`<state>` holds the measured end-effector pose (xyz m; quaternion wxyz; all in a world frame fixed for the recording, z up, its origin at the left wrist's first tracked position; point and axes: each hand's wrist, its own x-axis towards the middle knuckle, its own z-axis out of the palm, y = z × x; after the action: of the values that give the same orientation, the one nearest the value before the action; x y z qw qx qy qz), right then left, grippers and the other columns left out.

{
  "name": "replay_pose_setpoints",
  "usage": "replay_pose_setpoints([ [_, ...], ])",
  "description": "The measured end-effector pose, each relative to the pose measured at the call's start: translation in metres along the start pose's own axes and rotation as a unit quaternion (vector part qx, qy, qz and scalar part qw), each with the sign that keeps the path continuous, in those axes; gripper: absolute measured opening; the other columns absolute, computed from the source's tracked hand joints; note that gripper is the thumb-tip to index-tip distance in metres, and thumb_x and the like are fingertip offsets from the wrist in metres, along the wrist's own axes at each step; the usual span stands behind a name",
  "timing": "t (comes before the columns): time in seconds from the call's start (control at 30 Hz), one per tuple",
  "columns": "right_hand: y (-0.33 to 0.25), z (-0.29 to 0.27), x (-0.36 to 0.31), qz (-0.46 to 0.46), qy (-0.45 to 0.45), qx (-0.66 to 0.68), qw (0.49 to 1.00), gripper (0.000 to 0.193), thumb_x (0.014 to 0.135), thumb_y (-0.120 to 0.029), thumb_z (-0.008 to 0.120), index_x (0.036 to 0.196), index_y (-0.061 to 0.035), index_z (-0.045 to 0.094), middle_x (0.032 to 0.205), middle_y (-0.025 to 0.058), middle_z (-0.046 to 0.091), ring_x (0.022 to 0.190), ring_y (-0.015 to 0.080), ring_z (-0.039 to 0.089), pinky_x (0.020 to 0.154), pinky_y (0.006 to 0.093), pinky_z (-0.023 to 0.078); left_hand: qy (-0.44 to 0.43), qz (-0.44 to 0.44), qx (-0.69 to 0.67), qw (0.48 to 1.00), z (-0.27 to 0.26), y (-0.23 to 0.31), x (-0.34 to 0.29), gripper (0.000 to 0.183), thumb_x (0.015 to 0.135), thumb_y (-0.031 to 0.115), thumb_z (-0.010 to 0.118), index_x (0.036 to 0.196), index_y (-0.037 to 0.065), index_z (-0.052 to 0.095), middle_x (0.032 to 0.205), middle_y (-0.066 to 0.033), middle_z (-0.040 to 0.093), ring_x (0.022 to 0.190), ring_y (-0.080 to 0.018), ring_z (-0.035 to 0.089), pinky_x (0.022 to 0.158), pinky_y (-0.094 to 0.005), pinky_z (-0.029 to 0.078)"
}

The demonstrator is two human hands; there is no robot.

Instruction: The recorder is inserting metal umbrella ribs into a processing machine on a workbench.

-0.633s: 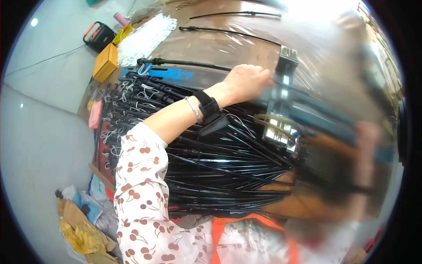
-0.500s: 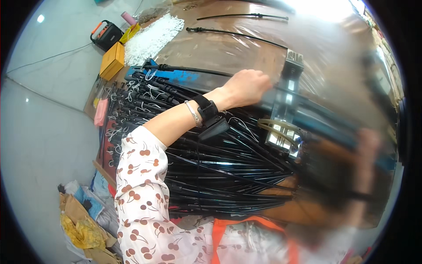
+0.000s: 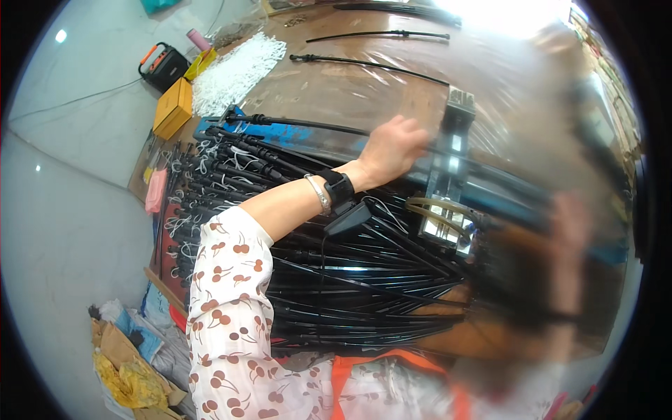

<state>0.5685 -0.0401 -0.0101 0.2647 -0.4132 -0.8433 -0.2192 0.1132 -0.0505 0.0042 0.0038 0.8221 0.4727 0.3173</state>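
Note:
My left hand (image 3: 395, 148) is closed around a long thin black rod (image 3: 308, 126). The rod's jointed end lies to the left over a blue-painted metal bar (image 3: 269, 133). Just right of the hand stands a metal fixture (image 3: 458, 112) with bright plates and a yellowish band (image 3: 441, 206) around its near part. My right hand (image 3: 570, 218) is at the right, smeared by motion, so its fingers and anything in them cannot be made out. Beneath my left forearm lies a dense heap of black rods (image 3: 350, 269) with white cord loops (image 3: 203, 164) at their left ends.
Two single black rods (image 3: 371, 66) lie at the far side of the brown table (image 3: 336, 91). A pile of small white pieces (image 3: 238, 73), a yellow box (image 3: 173, 108) and a black-and-orange device (image 3: 164, 66) are far left. Bags (image 3: 133, 357) lie on the floor lower left.
The view has shifted slightly, so the table contents sit a little lower and left. My left hand still grips the rod beside the fixture. My right hand stays blurred at the right.

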Motion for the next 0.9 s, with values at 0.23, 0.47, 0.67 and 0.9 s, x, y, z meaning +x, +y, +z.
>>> replay_pose_setpoints([
  [0.23, -0.089, -0.046, 0.008, 0.008, -0.042, 0.097, 0.994, 0.021, 0.088, -0.011, 0.07, 0.11, -0.0096, 0.072, 0.117, 0.0079, 0.073, 0.13, 0.0298, 0.055, 0.11, 0.0471, 0.036, -0.144, -0.026, 0.047, 0.988, -0.003, 0.002, 0.015, 0.02, 0.1, 0.027, 0.057, 0.092, 0.009, 0.059, 0.075, -0.0166, 0.068, 0.071, -0.0407, 0.067, 0.061, -0.0513, 0.053],
  [0.47, -0.104, -0.029, 0.006, 0.055, -0.049, 0.214, 0.974, 0.025, 0.086, -0.011, 0.073, 0.11, -0.0061, 0.07, 0.102, 0.0083, 0.072, 0.106, 0.0285, 0.062, 0.096, 0.0445, 0.041, -0.099, -0.013, 0.107, 0.989, 0.0, 0.009, 0.013, 0.017, 0.097, 0.022, 0.059, 0.087, 0.009, 0.056, 0.08, -0.0131, 0.067, 0.075, -0.037, 0.066, 0.06, -0.0472, 0.05],
  [0.67, -0.12, 0.002, 0.006, 0.093, -0.07, 0.411, 0.904, 0.019, 0.086, -0.003, 0.07, 0.104, -0.0025, 0.065, 0.089, 0.0159, 0.064, 0.091, 0.0365, 0.061, 0.078, 0.0439, 0.048, -0.078, 0.008, 0.117, 0.99, 0.009, 0.018, 0.013, 0.011, 0.094, 0.017, 0.061, 0.087, 0.01, 0.058, 0.079, -0.0128, 0.066, 0.075, -0.0359, 0.066, 0.062, -0.0474, 0.051],
  [0.9, -0.098, -0.004, 0.001, 0.121, -0.185, 0.257, 0.941, 0.035, 0.088, -0.027, 0.074, 0.108, -0.0028, 0.058, 0.081, 0.0177, 0.064, 0.075, 0.0407, 0.063, 0.072, 0.0461, 0.051, -0.097, 0.144, 0.193, 0.966, 0.009, -0.019, 0.015, 0.007, 0.097, 0.013, 0.059, 0.103, 0.009, 0.059, 0.087, -0.0143, 0.066, 0.078, -0.0338, 0.067, 0.063, -0.043, 0.052],
])
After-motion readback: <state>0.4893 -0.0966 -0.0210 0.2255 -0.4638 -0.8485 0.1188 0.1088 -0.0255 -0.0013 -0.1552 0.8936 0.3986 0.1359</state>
